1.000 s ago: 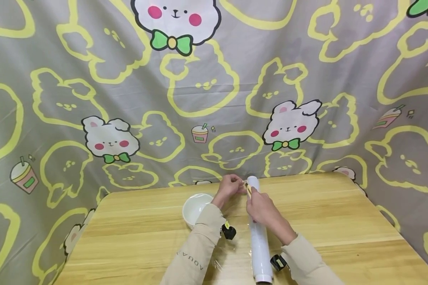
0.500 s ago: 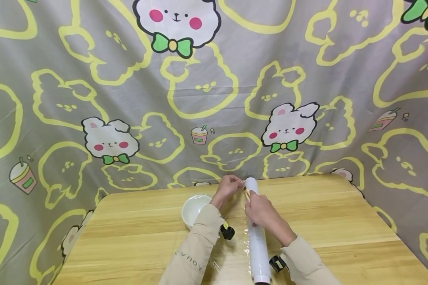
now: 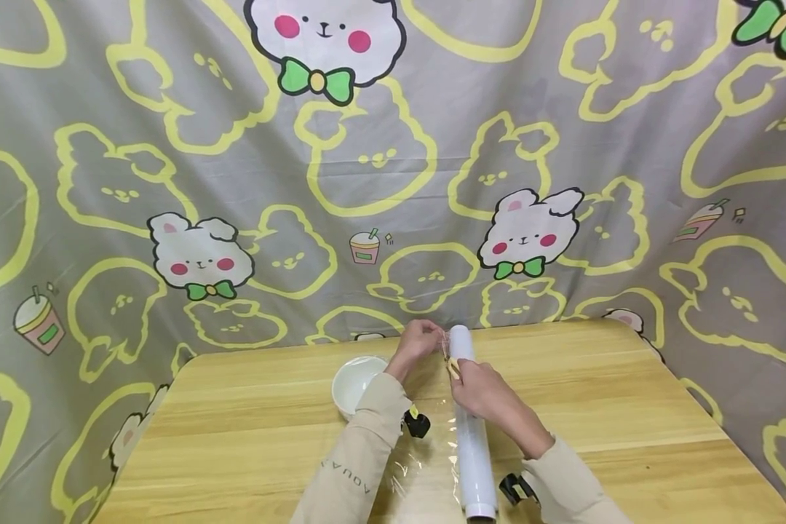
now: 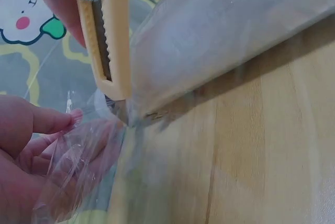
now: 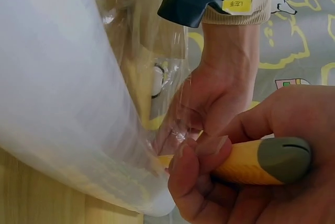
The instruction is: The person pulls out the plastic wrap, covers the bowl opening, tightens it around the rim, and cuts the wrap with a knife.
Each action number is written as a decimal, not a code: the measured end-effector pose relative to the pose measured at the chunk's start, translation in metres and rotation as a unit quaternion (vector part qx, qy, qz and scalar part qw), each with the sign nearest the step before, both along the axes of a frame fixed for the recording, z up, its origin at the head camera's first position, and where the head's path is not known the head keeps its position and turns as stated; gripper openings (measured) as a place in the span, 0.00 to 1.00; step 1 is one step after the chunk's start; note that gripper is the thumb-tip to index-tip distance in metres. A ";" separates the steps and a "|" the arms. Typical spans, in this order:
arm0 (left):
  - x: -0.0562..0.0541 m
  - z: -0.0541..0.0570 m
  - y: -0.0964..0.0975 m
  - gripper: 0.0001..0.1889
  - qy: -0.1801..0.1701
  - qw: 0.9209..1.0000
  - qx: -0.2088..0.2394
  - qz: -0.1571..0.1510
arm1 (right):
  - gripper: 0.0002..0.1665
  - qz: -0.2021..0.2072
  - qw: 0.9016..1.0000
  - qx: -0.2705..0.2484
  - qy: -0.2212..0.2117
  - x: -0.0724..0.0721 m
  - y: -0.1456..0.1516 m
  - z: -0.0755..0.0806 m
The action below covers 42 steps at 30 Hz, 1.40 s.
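Note:
A thick roll of plastic wrap (image 3: 474, 458) lies lengthwise on the wooden table, its clear film drawn out to the left. My left hand (image 3: 418, 340) pinches the edge of this film (image 4: 78, 153) between thumb and fingers, close to the roll's far end. In my right hand (image 3: 486, 386) I grip a yellow utility knife (image 4: 116, 35) with a grey end cap. Its blade (image 4: 120, 111) is out and meets the film just beside the roll, as the left wrist view shows. Behind my left sleeve, a white bowl (image 3: 354, 386) is partly hidden.
Loose film (image 3: 406, 473) spreads over the table (image 3: 249, 437) between my forearms. A patterned curtain (image 3: 275, 175) rises right behind the table's far edge. Black wrist mounts (image 3: 417, 423) stick out beneath both sleeves.
The knife and my right hand have come a little toward me along the roll's left side. My left hand stays at the far end, still pinching the film.

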<state>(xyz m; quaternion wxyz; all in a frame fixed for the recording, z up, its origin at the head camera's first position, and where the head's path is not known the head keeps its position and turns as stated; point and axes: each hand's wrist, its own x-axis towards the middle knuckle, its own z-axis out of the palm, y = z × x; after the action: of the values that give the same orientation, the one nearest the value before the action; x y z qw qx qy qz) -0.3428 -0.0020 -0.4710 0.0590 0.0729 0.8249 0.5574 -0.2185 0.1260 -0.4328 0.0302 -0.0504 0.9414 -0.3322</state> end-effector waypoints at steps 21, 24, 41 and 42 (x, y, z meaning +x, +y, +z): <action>0.001 0.000 -0.001 0.08 -0.016 0.999 0.039 -0.011 | 0.11 0.044 0.998 -0.005 -0.042 0.034 0.003 0.011; 0.000 0.001 -0.001 0.08 -0.015 0.999 0.047 -0.013 | 0.11 0.059 0.997 -0.002 -0.041 0.039 0.003 0.013; 0.001 0.001 -0.002 0.09 -0.047 0.993 0.103 -0.023 | 0.03 0.133 0.991 0.014 -0.015 0.066 0.007 0.013; 0.002 0.001 -0.001 0.09 -0.051 0.993 0.105 -0.020 | 0.03 0.136 0.991 0.014 -0.014 0.068 0.006 0.013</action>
<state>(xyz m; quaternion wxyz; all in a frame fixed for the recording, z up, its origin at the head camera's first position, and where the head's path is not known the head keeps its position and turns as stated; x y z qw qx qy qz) -0.3413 -0.0035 -0.4697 0.1045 0.0668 0.7564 0.6423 -0.1504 0.1323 -0.4197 0.0891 -0.1725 0.9299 -0.3125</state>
